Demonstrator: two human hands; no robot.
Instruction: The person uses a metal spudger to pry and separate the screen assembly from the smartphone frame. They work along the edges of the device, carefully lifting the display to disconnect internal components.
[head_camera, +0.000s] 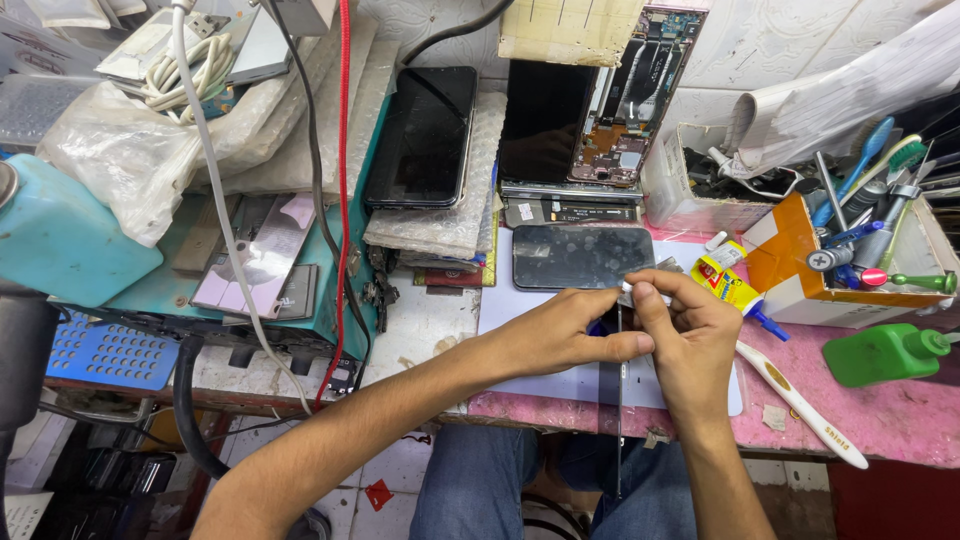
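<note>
Both hands, left hand (560, 335) and right hand (690, 335), pinch a thin phone panel (620, 400) edge-on.

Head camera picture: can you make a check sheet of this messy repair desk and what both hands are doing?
Surface: pink mat on a worn bench.
Job's things: thin phone panel held edge-on; dark phone lying flat behind.
Clutter: glue tube, white toothbrush, green bottle, orange tool box.
Grippers: left hand and right hand pinch the panel's top.
Cables: red cable, white cable.
Surroundings: teal machine, opened phone.
</note>
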